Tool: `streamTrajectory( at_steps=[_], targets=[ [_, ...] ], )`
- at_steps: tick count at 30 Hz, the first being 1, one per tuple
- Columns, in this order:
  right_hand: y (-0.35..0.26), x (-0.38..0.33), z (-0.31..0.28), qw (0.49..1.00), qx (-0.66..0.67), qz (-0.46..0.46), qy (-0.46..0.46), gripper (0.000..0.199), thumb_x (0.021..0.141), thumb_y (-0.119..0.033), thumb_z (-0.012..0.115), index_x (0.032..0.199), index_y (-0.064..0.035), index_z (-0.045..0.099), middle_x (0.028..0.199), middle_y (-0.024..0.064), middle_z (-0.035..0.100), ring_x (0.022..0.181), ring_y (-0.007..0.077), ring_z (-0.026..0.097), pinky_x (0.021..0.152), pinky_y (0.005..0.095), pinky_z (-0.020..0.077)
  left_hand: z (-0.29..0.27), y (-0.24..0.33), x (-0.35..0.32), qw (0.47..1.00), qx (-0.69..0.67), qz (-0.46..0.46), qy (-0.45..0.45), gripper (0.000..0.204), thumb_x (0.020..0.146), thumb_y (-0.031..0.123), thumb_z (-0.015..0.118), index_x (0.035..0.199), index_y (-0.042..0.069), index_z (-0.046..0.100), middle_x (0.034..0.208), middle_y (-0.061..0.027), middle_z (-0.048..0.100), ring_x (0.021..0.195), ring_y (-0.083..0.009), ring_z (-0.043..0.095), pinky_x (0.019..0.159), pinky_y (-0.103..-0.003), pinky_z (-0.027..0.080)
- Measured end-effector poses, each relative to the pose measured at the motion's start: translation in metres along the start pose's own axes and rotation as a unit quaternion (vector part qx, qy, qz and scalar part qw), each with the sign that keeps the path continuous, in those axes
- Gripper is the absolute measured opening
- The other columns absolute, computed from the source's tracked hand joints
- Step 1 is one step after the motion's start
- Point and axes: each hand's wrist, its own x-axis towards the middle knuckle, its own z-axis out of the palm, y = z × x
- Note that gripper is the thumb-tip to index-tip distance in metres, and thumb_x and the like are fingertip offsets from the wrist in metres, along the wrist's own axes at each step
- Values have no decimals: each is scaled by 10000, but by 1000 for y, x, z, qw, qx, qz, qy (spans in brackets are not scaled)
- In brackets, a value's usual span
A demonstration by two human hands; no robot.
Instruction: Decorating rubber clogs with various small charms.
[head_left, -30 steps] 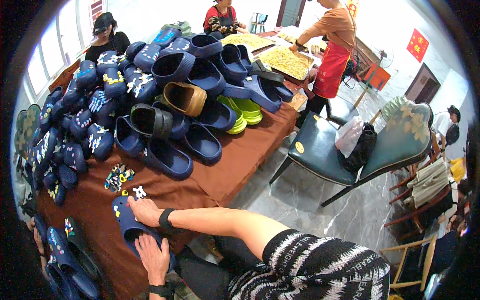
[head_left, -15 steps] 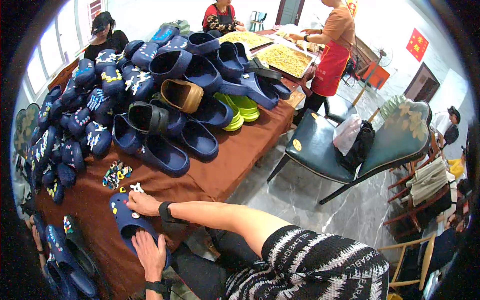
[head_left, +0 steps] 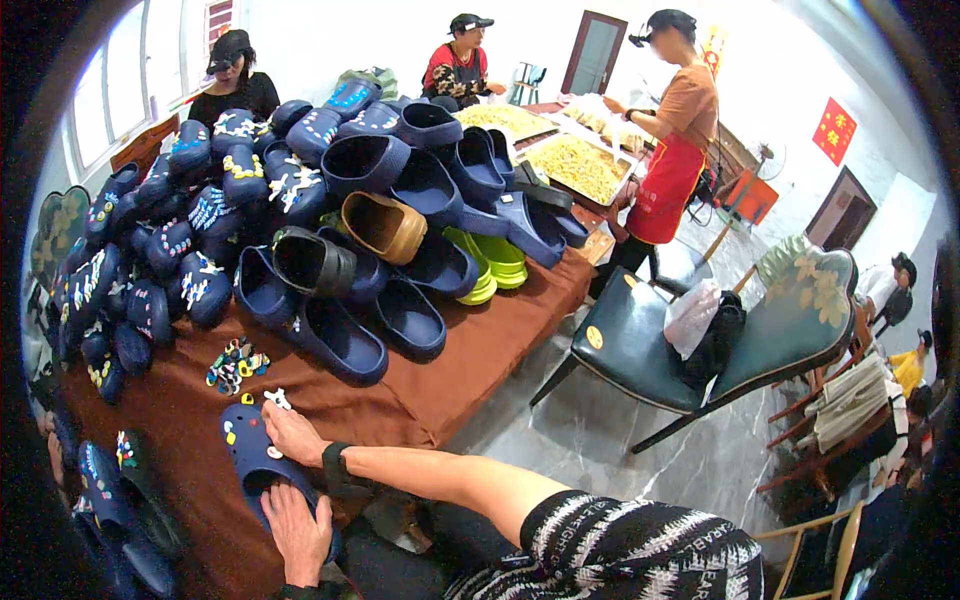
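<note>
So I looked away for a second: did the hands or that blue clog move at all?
Hardly. The right hand still presses on the blue clog, its fingers shifted only slightly along the top. The left hand keeps holding the clog's heel end. The clog stays on the brown tablecloth; the loose charms and the heap of clogs are unmoved.

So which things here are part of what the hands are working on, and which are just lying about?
In hand:
- blue clog, held by left hand and right hand
- small charms beside it

Lying about:
- pile of blue clogs
- tan clog
- green clogs
- chair with bags
</note>
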Motion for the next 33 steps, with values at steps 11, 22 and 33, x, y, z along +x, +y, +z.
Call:
streamTrajectory(
  at_steps=[11, 22, 33],
  targets=[
    [-26, -16, -16, 998, 65, 13, -21, 225, 1021, -268, 458, 1026, -52, 521, 852, 270, 645, 831, 497, 610, 703, 575, 472, 10, -15, -6, 999, 7, -16, 46, 511, 897, 346, 593, 1091, -125, 552, 1264, -300, 523, 1266, -420, 424, 1136, -554, 249],
    [-64, -13, -52, 964, -5, 139, -227, 565, 926, -512, 528, 1093, 26, 488, 1018, 335, 654, 964, 481, 642, 826, 574, 479, 0, -8, 6, 998, -1, -53, -36, 546, 932, 346, 540, 1226, -113, 503, 1318, -285, 498, 1295, -406, 399, 1143, -548, 227],
    [-55, -19, -15, 984, -127, -6, -123, 240, 990, -223, 481, 1023, 14, 497, 755, 232, 669, 690, 431, 663, 605, 538, 528, 16, -18, 1, 1000, 8, -26, 15, 518, 943, 331, 537, 1240, -92, 497, 1269, -261, 517, 1263, -411, 422, 1137, -553, 238]
  ],
)
